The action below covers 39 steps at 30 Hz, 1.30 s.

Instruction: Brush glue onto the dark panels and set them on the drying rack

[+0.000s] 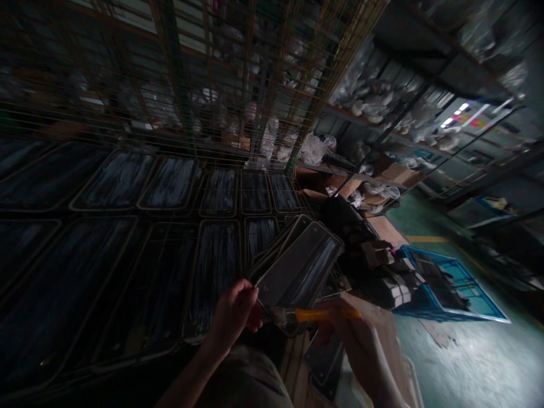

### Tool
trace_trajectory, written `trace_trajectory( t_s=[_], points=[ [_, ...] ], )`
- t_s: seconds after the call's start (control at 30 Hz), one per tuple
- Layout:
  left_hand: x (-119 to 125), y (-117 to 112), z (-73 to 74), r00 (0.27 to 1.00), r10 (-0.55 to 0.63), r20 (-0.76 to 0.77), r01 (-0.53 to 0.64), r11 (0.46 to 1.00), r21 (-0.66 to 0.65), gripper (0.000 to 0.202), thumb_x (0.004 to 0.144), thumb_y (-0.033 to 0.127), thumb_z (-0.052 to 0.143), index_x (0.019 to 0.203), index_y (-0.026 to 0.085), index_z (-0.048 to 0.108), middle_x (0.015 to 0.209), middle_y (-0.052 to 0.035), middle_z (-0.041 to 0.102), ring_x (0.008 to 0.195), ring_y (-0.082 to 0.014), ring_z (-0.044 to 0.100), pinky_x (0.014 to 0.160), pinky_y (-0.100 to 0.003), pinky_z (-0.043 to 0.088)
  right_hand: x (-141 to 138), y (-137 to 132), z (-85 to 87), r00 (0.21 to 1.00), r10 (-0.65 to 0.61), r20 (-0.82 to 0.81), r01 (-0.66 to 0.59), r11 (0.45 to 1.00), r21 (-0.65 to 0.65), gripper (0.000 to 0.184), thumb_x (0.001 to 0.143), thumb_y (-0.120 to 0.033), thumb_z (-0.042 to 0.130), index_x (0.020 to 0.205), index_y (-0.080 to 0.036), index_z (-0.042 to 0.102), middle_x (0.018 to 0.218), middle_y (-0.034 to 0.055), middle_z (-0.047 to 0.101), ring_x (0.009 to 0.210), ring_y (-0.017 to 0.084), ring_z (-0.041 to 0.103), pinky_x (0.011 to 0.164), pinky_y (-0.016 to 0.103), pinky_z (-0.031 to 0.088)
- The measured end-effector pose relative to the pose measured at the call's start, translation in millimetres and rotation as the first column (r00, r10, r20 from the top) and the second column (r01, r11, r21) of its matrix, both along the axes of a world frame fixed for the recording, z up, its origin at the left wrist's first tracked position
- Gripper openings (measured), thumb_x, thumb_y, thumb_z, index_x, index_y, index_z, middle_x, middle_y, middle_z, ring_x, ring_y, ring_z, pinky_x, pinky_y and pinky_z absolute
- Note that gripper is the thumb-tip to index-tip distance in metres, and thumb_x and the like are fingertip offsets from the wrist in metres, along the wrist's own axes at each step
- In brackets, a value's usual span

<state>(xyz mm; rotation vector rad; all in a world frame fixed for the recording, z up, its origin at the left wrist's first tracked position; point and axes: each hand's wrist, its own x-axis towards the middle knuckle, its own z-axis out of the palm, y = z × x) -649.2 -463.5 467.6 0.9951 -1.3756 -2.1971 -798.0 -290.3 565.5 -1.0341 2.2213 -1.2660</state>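
My left hand grips the near left corner of a dark rectangular panel with rounded corners and a pale rim. A whitish streaked coat covers the panel's right part; its left part looks plain grey. My right hand is closed around a paintbrush with a yellow-orange handle. The bristles lie at the panel's near end, close to my left fingers; whether they touch it I cannot tell. Beneath the held panel are other similar panels, partly covered. More dark panels lie below my right hand.
Streaked panels lie in rows across the left. A wire mesh rack rises behind them. Shelves with plastic-bagged goods stand beyond. At right are dark stacked pieces and a blue crate on the green floor.
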Motion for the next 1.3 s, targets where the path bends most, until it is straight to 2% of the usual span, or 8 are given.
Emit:
trace_trajectory(
  t_s=[0.13, 0.43, 0.6, 0.73, 0.9, 1.07, 1.17, 1.3],
  points=[
    [-1.1, -0.5, -4.6, 1.0, -0.01, 0.01, 0.011, 0.999, -0.031, 0.032, 0.083, 0.048, 0.057, 0.075, 0.019, 0.047, 0.051, 0.0041, 0.06, 0.037, -0.0122, 0.057, 0.034, -0.019, 0.043, -44.1, -14.1, -27.3, 0.988, -0.147, 0.056, 0.151, 0.985, -0.078, 0.035, 0.093, -0.05, 0.051, 0.103, -0.018, 0.061, 0.068, 0.0032, 0.068, 0.059, 0.02, 0.066, 0.057, 0.029, 0.056],
    [1.0, -2.1, -6.7, 0.999, -0.031, -0.035, 0.028, 0.997, -0.077, 0.035, 0.081, 0.051, 0.062, 0.077, 0.02, 0.049, 0.051, 0.0047, 0.059, 0.038, -0.0119, 0.056, 0.036, -0.019, 0.043, -108.5, -50.2, -28.9, 0.833, -0.293, -0.469, 0.243, 0.956, -0.165, 0.038, 0.098, -0.044, 0.039, 0.114, -0.016, 0.059, 0.081, 0.0074, 0.071, 0.074, 0.022, 0.07, 0.065, 0.029, 0.054],
    [-0.3, -0.3, -8.5, 1.0, 0.02, -0.024, -0.021, 0.999, -0.049, 0.036, 0.078, 0.053, 0.064, 0.08, 0.02, 0.051, 0.052, 0.0048, 0.06, 0.04, -0.0138, 0.058, 0.037, -0.021, 0.045, -84.0, -46.8, -43.9, 0.846, -0.039, -0.532, 0.083, 0.995, 0.059, 0.032, 0.099, -0.037, 0.039, 0.118, -0.019, 0.058, 0.082, 0.0045, 0.07, 0.072, 0.019, 0.068, 0.064, 0.028, 0.049],
    [-3.1, 0.1, -5.8, 1.0, 0.012, -0.025, -0.012, 1.0, -0.013, 0.035, 0.08, 0.051, 0.061, 0.074, 0.02, 0.047, 0.051, 0.0043, 0.059, 0.038, -0.0131, 0.057, 0.035, -0.02, 0.044, -48.9, -29.6, -25.2, 0.938, 0.126, -0.322, -0.099, 0.99, 0.099, 0.027, 0.1, -0.035, 0.04, 0.117, -0.022, 0.057, 0.081, 0.0014, 0.068, 0.069, 0.016, 0.067, 0.062, 0.025, 0.05],
    [-2.7, -0.5, -7.7, 0.999, -0.009, -0.032, 0.008, 0.999, -0.038, 0.034, 0.083, 0.049, 0.06, 0.075, 0.019, 0.047, 0.053, 0.0039, 0.061, 0.04, -0.013, 0.059, 0.035, -0.019, 0.044, -77.4, -47.7, -1.2, 0.962, -0.049, -0.268, 0.024, 0.995, -0.096, 0.027, 0.097, -0.039, 0.045, 0.111, -0.021, 0.06, 0.08, 0.0017, 0.068, 0.068, 0.017, 0.068, 0.063, 0.026, 0.055],
    [0.6, -1.5, -11.8, 0.998, 0.01, -0.059, -0.012, 1.0, -0.027, 0.032, 0.082, 0.049, 0.062, 0.079, 0.02, 0.048, 0.051, 0.005, 0.059, 0.04, -0.0129, 0.057, 0.037, -0.02, 0.044, -111.7, -76.5, -27.7, 0.915, -0.077, -0.396, 0.05, 0.996, -0.078, 0.031, 0.098, -0.039, 0.041, 0.111, -0.018, 0.059, 0.079, 0.004, 0.069, 0.071, 0.02, 0.069, 0.067, 0.029, 0.056],
    [1.0, -1.5, -10.5, 0.999, 0.007, -0.052, -0.008, 0.999, -0.034, 0.032, 0.082, 0.049, 0.062, 0.079, 0.02, 0.049, 0.054, 0.0041, 0.06, 0.042, -0.0134, 0.059, 0.038, -0.021, 0.046, -86.1, -67.0, -41.8, 0.91, 0.031, -0.413, -0.024, 0.999, 0.023, 0.029, 0.099, -0.037, 0.04, 0.112, -0.02, 0.059, 0.079, 0.0033, 0.069, 0.072, 0.019, 0.069, 0.068, 0.028, 0.054],
    [-1.9, -1.5, -5.2, 1.0, 0.019, -0.019, -0.019, 1.0, 0.006, 0.031, 0.081, 0.047, 0.06, 0.076, 0.02, 0.046, 0.052, 0.0044, 0.059, 0.038, -0.0132, 0.058, 0.035, -0.02, 0.044, -32.6, -37.9, -37.3, 0.953, 0.154, -0.262, -0.144, 0.988, 0.056, 0.025, 0.099, -0.033, 0.042, 0.115, -0.022, 0.058, 0.082, 0.0025, 0.069, 0.074, 0.017, 0.069, 0.065, 0.024, 0.053]
  ],
)
